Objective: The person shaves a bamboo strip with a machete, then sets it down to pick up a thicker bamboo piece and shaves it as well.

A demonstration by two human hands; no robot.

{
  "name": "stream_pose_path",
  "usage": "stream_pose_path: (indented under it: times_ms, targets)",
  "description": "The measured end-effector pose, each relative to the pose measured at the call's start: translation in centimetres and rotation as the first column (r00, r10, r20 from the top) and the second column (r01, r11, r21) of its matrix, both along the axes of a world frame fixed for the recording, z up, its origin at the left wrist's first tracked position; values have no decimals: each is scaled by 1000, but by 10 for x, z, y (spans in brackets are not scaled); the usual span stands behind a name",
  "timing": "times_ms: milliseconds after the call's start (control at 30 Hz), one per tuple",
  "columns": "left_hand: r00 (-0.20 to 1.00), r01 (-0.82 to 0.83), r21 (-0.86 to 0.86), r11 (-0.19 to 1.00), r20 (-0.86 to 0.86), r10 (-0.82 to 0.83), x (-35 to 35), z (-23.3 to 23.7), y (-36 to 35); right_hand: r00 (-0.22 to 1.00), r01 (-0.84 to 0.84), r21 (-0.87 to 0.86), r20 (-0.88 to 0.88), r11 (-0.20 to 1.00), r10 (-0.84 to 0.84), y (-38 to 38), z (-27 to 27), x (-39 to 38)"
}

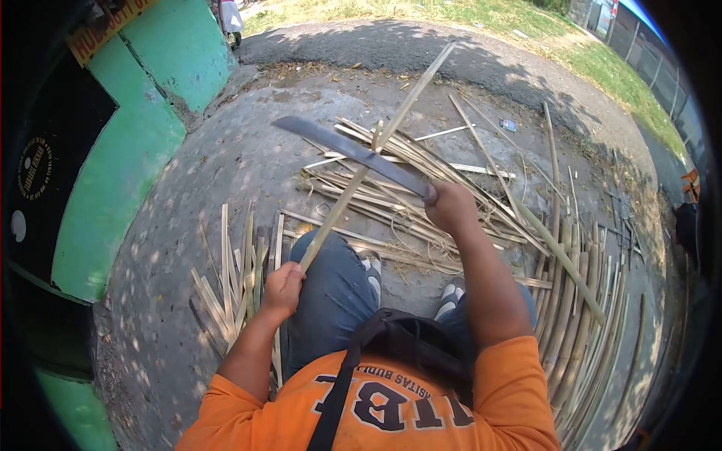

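My left hand [283, 289] is closed around the lower end of a long bamboo strip [335, 213], just beside my left knee. The strip slants up and away to the right, its far end over the edge of the road. In my right hand [453, 207] is the handle of a machete [338, 143], gripped in a fist. Its long dark blade points up to the left and crosses the bamboo strip about midway along. The handle is mostly hidden by my fingers.
Split bamboo strips [421, 203] lie in a loose pile before my feet. More strips [233, 278] lean at the left, and bamboo poles [575, 323] lie in a bundle at the right. A green wall [124, 195] stands left; an asphalt road [361, 49] runs behind.
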State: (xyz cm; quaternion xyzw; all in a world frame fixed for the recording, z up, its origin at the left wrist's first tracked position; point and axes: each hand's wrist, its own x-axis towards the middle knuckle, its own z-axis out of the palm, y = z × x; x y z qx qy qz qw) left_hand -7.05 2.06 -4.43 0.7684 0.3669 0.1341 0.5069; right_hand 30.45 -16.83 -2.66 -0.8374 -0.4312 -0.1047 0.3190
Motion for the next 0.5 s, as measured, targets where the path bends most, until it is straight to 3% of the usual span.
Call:
stream_pose_path:
  times_ms: [67, 167, 267, 500]
  targets:
    - [999, 26, 104, 994, 32, -29, 2, -1, -3, 928, 270, 80, -287, 960, -237, -11, -1, 32]
    - [998, 61, 179, 982, 23, -66, 7, 7, -6, 838, 438, 168, -433, 883, -333, -29, -12, 59]
    - [996, 81, 172, 982, 25, -87, 7, 7, -6, 796, 391, 222, -569, 893, -207, -36, -20, 73]
    - [993, 31, 109, 994, 112, -44, 5, 7, -15, 726, 367, 358, -688, 858, -23, -38, -1, 57]
